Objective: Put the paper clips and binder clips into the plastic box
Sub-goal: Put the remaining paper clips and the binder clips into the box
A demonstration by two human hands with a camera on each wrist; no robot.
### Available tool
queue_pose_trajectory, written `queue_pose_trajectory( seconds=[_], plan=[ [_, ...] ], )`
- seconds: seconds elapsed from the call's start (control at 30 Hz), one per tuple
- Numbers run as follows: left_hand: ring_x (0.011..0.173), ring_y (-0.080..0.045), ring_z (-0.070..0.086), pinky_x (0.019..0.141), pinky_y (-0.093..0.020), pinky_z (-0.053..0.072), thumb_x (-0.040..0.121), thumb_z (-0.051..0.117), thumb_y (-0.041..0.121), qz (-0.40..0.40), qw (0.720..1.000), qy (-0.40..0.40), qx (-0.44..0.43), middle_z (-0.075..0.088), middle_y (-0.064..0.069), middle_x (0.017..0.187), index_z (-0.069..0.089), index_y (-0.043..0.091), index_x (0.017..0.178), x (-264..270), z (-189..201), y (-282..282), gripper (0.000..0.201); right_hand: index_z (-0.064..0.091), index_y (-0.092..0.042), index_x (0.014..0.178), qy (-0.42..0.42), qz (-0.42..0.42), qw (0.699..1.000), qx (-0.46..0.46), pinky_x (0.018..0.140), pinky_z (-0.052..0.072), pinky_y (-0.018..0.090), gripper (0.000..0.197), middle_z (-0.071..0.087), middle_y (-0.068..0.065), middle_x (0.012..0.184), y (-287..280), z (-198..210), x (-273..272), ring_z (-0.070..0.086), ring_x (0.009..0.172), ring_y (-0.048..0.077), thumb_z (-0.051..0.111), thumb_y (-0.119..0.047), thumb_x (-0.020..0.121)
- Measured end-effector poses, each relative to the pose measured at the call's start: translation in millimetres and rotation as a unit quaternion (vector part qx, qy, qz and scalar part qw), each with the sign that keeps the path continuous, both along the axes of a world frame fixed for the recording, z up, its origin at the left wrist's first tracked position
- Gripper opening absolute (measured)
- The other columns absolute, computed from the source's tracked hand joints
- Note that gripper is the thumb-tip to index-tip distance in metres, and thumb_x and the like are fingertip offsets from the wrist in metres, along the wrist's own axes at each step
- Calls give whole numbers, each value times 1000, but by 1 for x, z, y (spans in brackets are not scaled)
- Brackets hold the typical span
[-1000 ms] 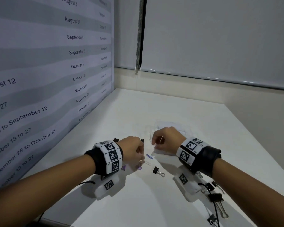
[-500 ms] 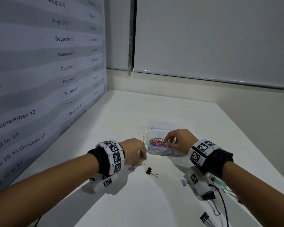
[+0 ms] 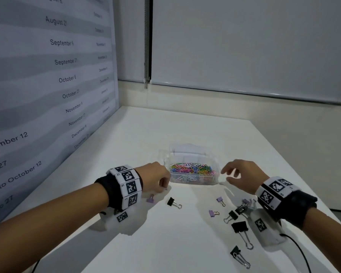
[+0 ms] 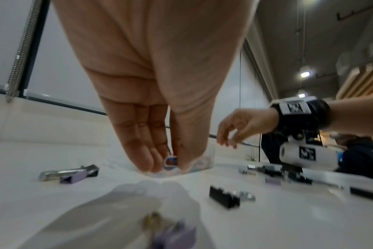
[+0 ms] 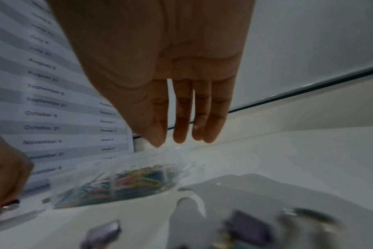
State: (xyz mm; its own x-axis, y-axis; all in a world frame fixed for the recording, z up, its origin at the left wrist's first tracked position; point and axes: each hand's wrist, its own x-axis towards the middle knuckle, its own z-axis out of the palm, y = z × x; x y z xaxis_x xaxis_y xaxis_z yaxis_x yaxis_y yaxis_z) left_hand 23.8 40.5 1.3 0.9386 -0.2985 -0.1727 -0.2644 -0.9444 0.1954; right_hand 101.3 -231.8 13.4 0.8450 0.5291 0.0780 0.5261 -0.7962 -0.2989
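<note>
Head view shows your left hand (image 3: 156, 179) low over the white table (image 3: 165, 243), just left of the clear plastic box (image 3: 193, 170). Its fingers are pressed together against the thumb, pinching a small blue paper clip (image 4: 170, 162); the left wrist view shows that clip between the fingertips (image 4: 147, 161) close above the surface.

Your right hand (image 3: 242, 177) hangs just right of the box, holding nothing. Its fingers (image 5: 181, 121) are nearly straight and slightly spread, pointing down toward the box's right wall without touching it.

The box sits near the middle of the table with its lid tipped back behind it, and it holds a heap of colored paper clips (image 3: 191, 168).

Binder clips lie loose on the surface between you and the box. A small black one (image 3: 173, 202) and a purple one (image 3: 151, 199) sit near your left hand. Toward the right edge lie two more purple ones (image 3: 213, 213), several black ones (image 3: 240, 228) and a cluster half hidden under your right wrist. One black clip (image 3: 237, 253) lies nearest the front edge.
</note>
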Motion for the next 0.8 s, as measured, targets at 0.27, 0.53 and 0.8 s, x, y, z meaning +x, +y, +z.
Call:
queue_pose_trajectory(
  seconds=[0.27, 0.53, 0.8],
  plan=[
    [77, -11, 50, 72, -20, 38, 89, 57, 15, 42, 987, -88, -127, 67, -2, 103, 62, 10, 98, 24, 21, -19, 11, 57, -27, 109, 100, -93, 975, -176, 60, 32, 12, 35, 55, -3, 97, -65, -6, -7, 45, 69, -1, 60, -49, 81],
    [102, -25, 60, 85, -29, 44, 91, 54, 9, 71, 990, -63, -100, 67, -9, 111, 61, 15, 116, 49, 20, -44, 27, 40, -37, 118, 186, -106, 965, -154, 61, 48, 19, 79, 51, -2, 104, -80, -12, -29, 58, 88, 15, 73, -66, 51],
    [125, -25, 48, 99, -28, 37, 97, 38, 8, 58, 996, -28, -68, 48, -9, 139, 55, 18, 129, 43, 12, -42, 38, 48, -30, 121, 145, -35, 982, -118, 83, 39, 22, 55, 47, -2, 101, -43, -29, -30, 48, 92, 14, 73, -40, 72]
  ],
)
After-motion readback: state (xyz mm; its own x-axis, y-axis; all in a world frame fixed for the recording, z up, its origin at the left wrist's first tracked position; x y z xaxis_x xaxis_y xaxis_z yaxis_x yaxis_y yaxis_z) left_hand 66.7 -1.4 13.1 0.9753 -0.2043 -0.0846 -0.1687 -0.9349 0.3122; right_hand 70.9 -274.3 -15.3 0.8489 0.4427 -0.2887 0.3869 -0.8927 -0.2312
